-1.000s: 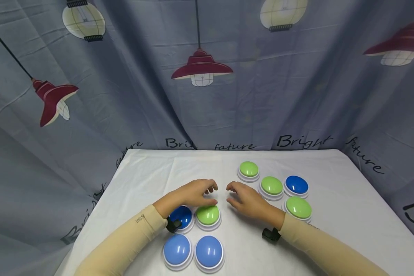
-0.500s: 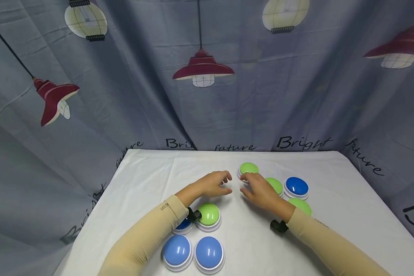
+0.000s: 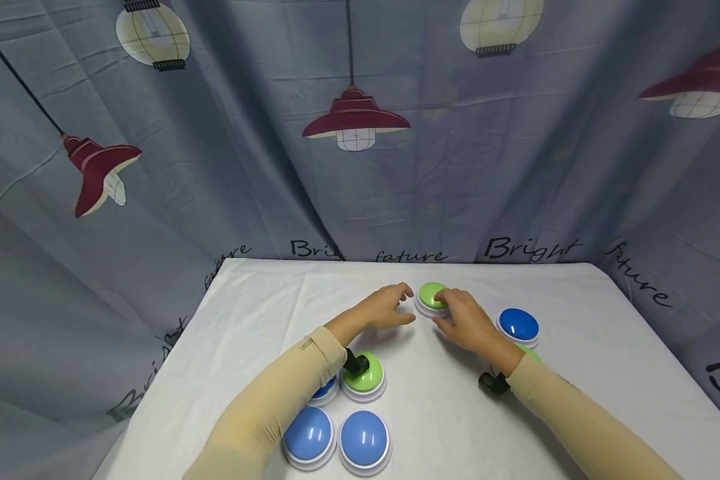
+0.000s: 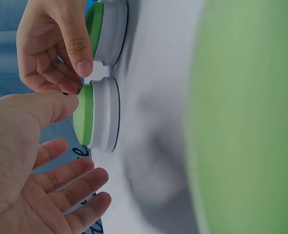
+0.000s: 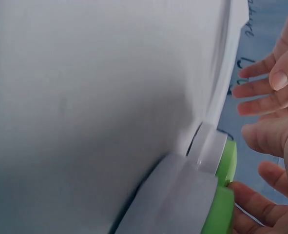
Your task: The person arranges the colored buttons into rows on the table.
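Note:
The farthest green dome button [image 3: 432,293] has a white round base and stands near the far edge of the white table. My right hand [image 3: 467,321] is at its right side, its index finger overlapping the dome's edge and its thumb low by the base. Left of that button, my left hand [image 3: 387,308] hovers with loosely bent, spread fingers, holding nothing. In the left wrist view the same button [image 4: 102,114] stands upright between both hands. The right wrist view shows my right fingertips [image 5: 243,192] beside the green domes, thumb apart from them.
Two light blue buttons [image 3: 363,440] stand at the near left, with a green button [image 3: 366,375] and a partly covered dark blue one [image 3: 324,390] behind. A dark blue button [image 3: 519,325] is at right; green buttons near it are mostly hidden by my right arm. A grey-blue curtain hangs behind.
Both hands have moved forward and to the right, from around the middle of the table to either side of the farthest green button. The buttons have not moved.

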A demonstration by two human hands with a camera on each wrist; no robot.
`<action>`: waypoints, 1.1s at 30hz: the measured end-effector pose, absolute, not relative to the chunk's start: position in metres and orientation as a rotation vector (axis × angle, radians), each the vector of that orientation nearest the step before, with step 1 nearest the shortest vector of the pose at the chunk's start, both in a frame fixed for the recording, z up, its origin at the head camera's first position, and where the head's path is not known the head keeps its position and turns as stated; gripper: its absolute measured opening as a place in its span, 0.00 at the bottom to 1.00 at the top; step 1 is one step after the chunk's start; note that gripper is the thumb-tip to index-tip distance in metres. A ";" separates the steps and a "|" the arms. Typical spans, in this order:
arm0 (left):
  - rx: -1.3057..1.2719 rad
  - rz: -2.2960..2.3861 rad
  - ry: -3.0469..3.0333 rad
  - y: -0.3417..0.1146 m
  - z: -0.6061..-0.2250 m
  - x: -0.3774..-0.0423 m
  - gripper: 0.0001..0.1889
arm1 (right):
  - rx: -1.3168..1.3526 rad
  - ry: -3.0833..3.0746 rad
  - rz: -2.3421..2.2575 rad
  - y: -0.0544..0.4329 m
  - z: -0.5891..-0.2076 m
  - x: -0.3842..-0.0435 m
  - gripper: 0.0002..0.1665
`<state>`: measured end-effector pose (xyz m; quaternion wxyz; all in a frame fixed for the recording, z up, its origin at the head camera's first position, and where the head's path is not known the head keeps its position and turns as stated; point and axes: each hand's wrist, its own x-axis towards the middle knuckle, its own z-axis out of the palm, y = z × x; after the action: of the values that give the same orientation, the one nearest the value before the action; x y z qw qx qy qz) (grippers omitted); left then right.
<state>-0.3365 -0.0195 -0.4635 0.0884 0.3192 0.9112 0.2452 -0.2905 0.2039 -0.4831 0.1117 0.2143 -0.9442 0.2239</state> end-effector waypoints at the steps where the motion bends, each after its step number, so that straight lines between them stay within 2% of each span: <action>1: 0.940 0.746 2.704 -0.017 -0.464 -0.338 0.27 | 0.611 -2.791 0.656 0.205 -0.483 -0.292 0.26; 8: 0.855 0.832 2.669 0.005 -0.471 -0.350 0.27 | 0.536 -2.868 0.649 0.219 -0.483 -0.299 0.29; 17: 0.831 0.892 2.677 0.018 -0.479 -0.357 0.33 | 0.466 -2.955 0.734 0.228 -0.486 -0.308 0.36; 33: 0.766 0.872 2.788 0.026 -0.485 -0.360 0.31 | 0.399 -2.962 0.723 0.217 -0.488 -0.314 0.33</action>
<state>-0.3602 0.0258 -0.4854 0.0607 0.2533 0.9215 0.2881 -0.3143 0.2170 -0.4884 0.0332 0.1295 -0.9628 0.2350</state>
